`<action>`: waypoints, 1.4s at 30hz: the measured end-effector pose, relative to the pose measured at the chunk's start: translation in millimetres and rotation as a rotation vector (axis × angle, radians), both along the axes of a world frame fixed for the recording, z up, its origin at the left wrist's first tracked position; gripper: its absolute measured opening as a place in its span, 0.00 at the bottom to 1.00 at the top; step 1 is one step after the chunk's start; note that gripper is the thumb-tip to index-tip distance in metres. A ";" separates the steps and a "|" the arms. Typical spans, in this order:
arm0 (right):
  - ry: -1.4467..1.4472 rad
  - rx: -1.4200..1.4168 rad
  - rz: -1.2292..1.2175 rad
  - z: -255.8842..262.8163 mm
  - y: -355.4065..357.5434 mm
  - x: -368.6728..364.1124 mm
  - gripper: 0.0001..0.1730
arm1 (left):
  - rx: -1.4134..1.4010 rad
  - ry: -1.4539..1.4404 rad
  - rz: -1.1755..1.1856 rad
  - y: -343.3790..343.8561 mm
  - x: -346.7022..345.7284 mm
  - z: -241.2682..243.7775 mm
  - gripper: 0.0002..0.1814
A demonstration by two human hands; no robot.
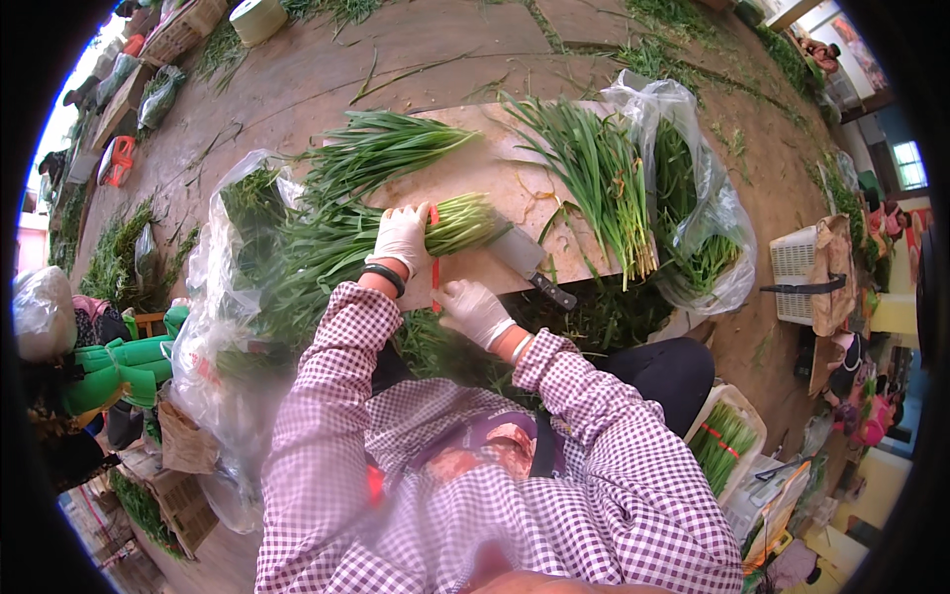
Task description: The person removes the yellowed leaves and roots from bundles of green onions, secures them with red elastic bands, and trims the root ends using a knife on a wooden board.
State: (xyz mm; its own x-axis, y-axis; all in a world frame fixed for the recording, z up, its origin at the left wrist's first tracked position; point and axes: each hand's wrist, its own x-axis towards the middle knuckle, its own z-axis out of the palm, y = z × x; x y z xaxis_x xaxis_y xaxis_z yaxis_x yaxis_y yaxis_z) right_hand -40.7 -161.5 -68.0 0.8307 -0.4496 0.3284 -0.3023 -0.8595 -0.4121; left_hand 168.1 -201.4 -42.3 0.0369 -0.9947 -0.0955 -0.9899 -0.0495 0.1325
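My left hand (402,236), in a whitish glove, grips a bunch of garlic chives (460,223) close to its pale cut ends. My right hand (471,310), gloved too, pinches the end of a red tie strip (436,278) that runs up to the bunch and partly around it. A cleaver (519,249) with a dark handle lies flat on the cutting board (445,167), its blade partly behind the stem ends. Another pile of chives (401,145) rests farther back on the board. Loose chives (594,178) lie at the board's right side.
A clear plastic bag of greens (698,200) stands right of the board, and a second plastic bag (230,245) at the left. A crate of tied chives (720,442) is at my right side. Leaf scraps litter the floor (297,89). People (876,416) sit at far right.
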 end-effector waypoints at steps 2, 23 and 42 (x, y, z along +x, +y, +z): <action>-0.049 -0.059 -0.016 -17.2 2.6 6.4 0.14 | 0.024 0.003 -0.008 -3.0 -4.1 6.6 0.45; -0.487 0.137 -0.133 42.9 -65.5 43.5 0.04 | 0.431 0.106 -0.082 -22.7 10.9 37.3 0.63; -0.171 0.042 -0.351 33.1 -128.6 84.8 0.10 | 0.001 0.086 -0.067 -6.1 11.0 -7.3 0.47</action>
State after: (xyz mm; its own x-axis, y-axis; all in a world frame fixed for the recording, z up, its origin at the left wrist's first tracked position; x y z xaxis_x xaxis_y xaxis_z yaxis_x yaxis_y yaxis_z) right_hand 44.1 -290.1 -34.8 0.5592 -0.7124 0.4240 -0.4990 -0.6977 -0.5141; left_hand 179.1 -207.6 -49.6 -0.0379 -0.9947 -0.0960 -0.9761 0.0163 0.2168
